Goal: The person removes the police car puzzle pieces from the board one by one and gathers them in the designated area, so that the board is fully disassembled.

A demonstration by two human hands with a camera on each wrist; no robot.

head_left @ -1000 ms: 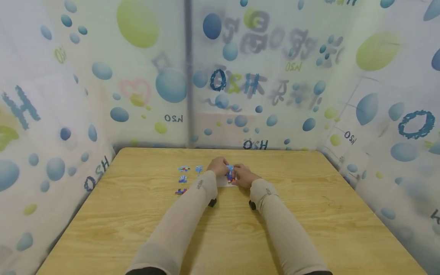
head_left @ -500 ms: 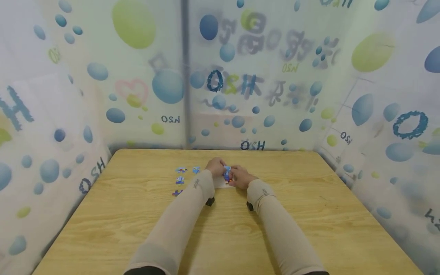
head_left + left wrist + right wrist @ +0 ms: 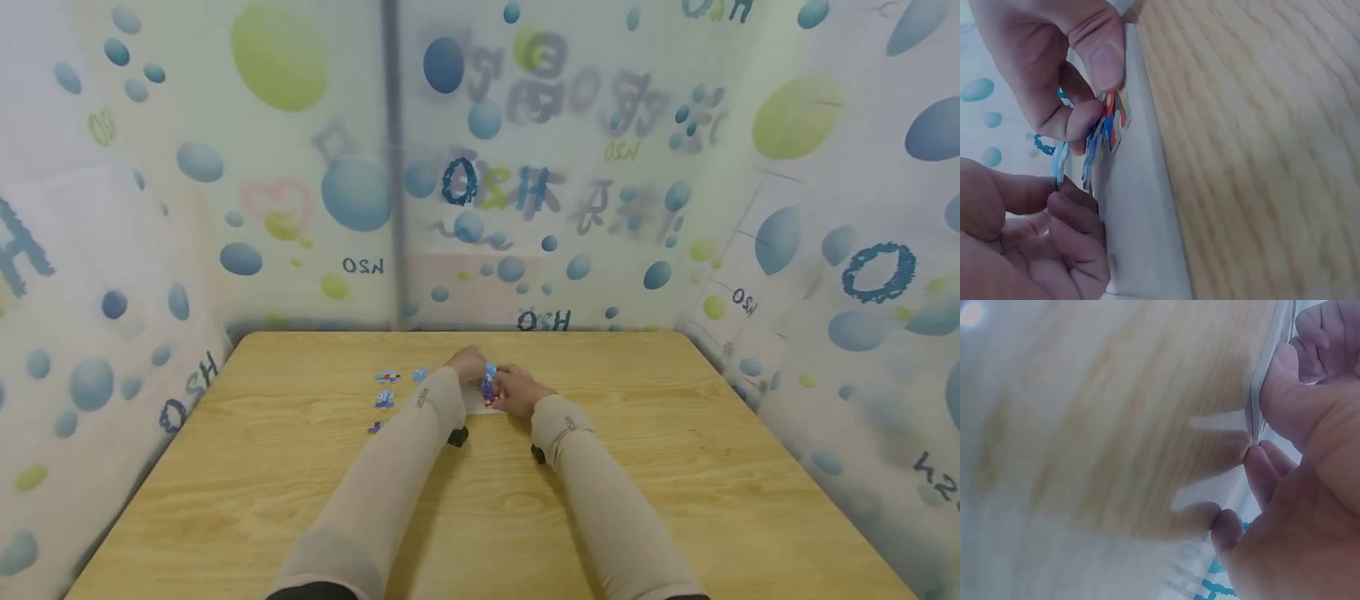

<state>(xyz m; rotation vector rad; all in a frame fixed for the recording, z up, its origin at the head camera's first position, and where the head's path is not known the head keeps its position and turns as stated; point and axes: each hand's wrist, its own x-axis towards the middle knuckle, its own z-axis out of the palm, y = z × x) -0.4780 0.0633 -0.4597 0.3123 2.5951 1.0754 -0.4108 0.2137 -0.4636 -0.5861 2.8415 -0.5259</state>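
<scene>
In the head view, my left hand (image 3: 467,365) and right hand (image 3: 519,392) meet over joined puzzle pieces (image 3: 489,387) with a blue and red print. The left wrist view shows the left hand (image 3: 1029,244) pinching a light blue puzzle piece (image 3: 1060,164) on edge, close to the joined pieces (image 3: 1094,147). Between thumb and index finger, the right hand (image 3: 1047,50) holds the red-printed end of these joined pieces. They lie at a white board (image 3: 1141,212). In the right wrist view the right hand (image 3: 1304,481) is at the board's edge (image 3: 1255,394), its pieces hidden.
Several loose puzzle pieces lie left of the hands: one at the back (image 3: 387,377), a blue one (image 3: 420,375), another blue piece (image 3: 384,399), and a dark piece (image 3: 375,427) partly behind the left sleeve. The wooden table (image 3: 675,467) meets patterned curtains (image 3: 570,275) behind.
The head view has shifted, so the whole scene sits further left and slightly lower. Both hands stay at the joined pieces; the left sleeve covers more of the nearest loose piece.
</scene>
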